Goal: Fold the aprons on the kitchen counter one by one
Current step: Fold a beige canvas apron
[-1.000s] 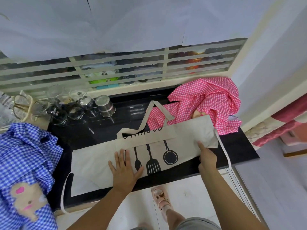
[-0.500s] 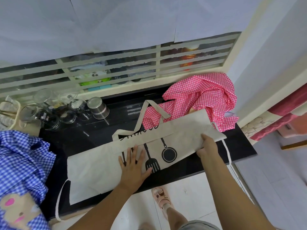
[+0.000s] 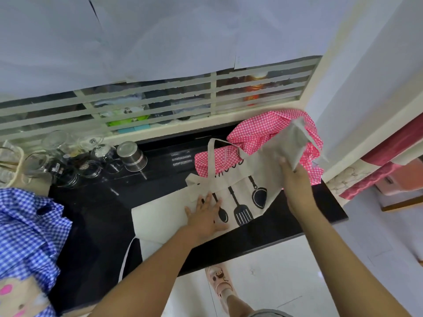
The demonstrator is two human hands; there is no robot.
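Lying along the front of the black counter (image 3: 103,213), the beige apron (image 3: 164,216) is flat at its left end and raised at its right; the left hand (image 3: 207,217) is spread flat on the cloth beside the printed utensils (image 3: 242,211), I'd say to pin it and mark where the fold will turn; the right hand (image 3: 295,181) pinches the right end and holds it up over the pink checked apron (image 3: 256,136), seemingly ready to carry it leftward across the pinned half; one tie (image 3: 125,257) dangles over the counter's front edge. I count three aprons: the beige one, the crumpled pink one touching it behind, and a blue checked apron (image 3: 29,225) well apart at the left; three utensils in the print; one steel cup (image 3: 132,154) beside a huddle of glass jars (image 3: 68,156) too jumbled to count.
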